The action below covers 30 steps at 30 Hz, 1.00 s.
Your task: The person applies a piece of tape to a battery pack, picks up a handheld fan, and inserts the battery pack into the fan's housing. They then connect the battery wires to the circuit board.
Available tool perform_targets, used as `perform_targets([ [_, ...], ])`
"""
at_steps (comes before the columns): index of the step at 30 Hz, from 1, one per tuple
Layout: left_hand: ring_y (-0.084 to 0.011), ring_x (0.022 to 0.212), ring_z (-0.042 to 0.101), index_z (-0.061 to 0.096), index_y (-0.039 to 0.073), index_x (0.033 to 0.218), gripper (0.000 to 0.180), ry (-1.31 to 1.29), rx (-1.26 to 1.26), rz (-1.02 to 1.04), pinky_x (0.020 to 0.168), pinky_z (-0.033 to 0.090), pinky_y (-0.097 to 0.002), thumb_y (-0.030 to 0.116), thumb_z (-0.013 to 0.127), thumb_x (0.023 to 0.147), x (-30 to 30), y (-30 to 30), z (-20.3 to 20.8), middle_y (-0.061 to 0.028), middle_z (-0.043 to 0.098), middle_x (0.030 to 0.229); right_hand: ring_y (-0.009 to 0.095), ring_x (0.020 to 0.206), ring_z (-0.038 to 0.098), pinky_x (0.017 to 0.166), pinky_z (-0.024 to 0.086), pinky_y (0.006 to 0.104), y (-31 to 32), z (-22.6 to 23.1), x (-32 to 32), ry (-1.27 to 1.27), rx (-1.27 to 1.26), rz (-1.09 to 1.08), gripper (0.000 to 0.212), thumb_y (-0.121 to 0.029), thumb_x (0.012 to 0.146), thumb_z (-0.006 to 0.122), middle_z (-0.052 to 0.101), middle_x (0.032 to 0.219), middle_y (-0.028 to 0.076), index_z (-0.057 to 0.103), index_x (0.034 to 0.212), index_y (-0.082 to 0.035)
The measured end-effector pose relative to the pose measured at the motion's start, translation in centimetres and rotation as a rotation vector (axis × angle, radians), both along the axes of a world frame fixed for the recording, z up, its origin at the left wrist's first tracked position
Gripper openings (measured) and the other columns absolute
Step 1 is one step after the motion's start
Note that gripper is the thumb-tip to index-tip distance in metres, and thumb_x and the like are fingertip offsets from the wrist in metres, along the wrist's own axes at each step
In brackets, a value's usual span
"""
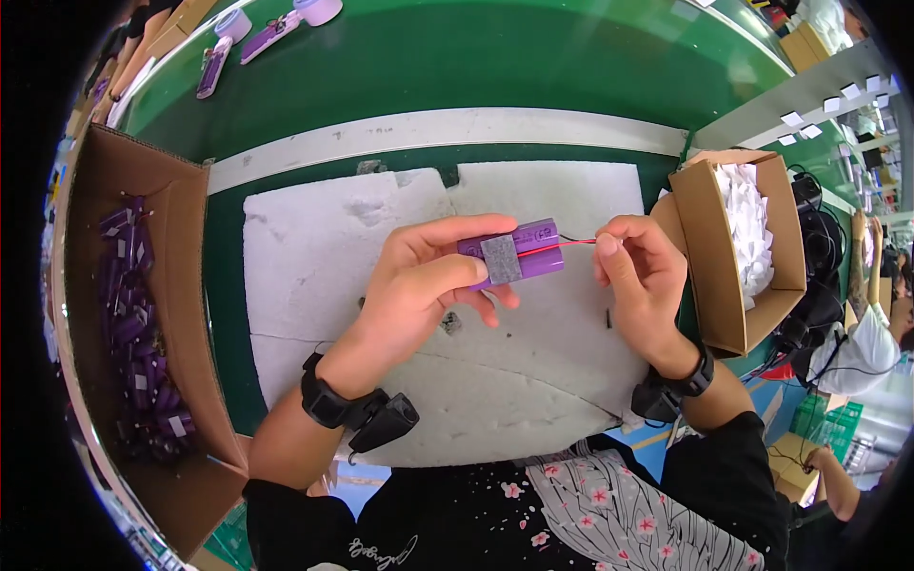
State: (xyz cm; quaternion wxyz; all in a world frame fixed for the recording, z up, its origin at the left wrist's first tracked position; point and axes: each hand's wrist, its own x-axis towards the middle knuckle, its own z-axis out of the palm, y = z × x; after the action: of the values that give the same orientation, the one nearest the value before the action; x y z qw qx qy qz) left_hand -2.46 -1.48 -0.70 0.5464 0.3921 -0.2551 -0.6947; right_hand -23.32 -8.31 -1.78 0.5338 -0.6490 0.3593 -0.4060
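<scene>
A purple battery pack [541,249] of cylindrical cells is held above a white foam mat [533,381]. My left hand [419,276] grips its left end, the thumb pressing beside a grey pad [502,259] on its upper face. Out of the pack's right side run a red wire [574,242] and a dark one. My right hand [640,266] pinches the far end of the wires between thumb and forefinger, which hides their tips.
At the left, an open cardboard box [190,276] holds many purple battery packs [138,324]. A smaller carton [721,276] of white paper pieces [747,228] stands at the right. Beyond a pale rail [438,128], more packs [271,38] and tape rolls [318,9] lie on the green surface.
</scene>
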Motion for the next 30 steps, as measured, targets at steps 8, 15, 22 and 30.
perform_targets([
  [8,-0.026,0.073,0.064,0.054,-0.005,0.117,0.04,0.018,-0.011,-0.049,0.058,0.053,-0.0326,-0.002,0.046,0.078,0.28,-0.06,-0.09,-0.0184,0.062,0.098,0.005,0.059,0.048,0.053,0.037,0.018,0.0,0.09,-0.08,0.044,-0.015,0.002,0.01,-0.011,0.09,0.055,0.053,0.071,0.0,0.053,0.092,-0.001],
  [15,-0.0258,0.073,0.065,0.052,-0.007,0.118,0.041,-0.045,-0.013,-0.048,0.055,0.053,-0.0307,0.002,0.048,0.078,-0.12,-0.04,0.01,-0.0193,0.062,0.097,0.005,0.06,0.048,0.054,0.038,0.0176,0.03,0.26,-0.1,0.108,-0.056,0.019,0.01,-0.011,0.09,0.056,0.055,0.072,0.001,0.054,0.092,-0.001],
  [22,-0.0255,0.073,0.065,0.052,-0.006,0.117,0.04,-0.061,-0.015,-0.059,0.055,0.053,-0.0305,0.002,0.048,0.078,-0.16,-0.14,-0.05,-0.0186,0.062,0.097,0.005,0.061,0.048,0.054,0.037,0.0176,0.03,0.39,-0.11,0.066,0.007,0.005,0.008,-0.008,0.087,0.058,0.055,0.074,0.0,0.056,0.09,-0.001],
  [30,-0.0253,0.073,0.065,0.054,-0.005,0.117,0.039,-0.085,-0.023,-0.069,0.055,0.053,-0.0303,0.0,0.048,0.078,-0.3,-0.15,-0.17,-0.0186,0.062,0.098,0.005,0.062,0.045,0.055,0.034,0.0189,-0.22,0.57,-0.25,0.166,-0.09,0.102,0.007,-0.002,0.08,0.064,0.054,0.073,0.001,0.058,0.081,0.0],
])
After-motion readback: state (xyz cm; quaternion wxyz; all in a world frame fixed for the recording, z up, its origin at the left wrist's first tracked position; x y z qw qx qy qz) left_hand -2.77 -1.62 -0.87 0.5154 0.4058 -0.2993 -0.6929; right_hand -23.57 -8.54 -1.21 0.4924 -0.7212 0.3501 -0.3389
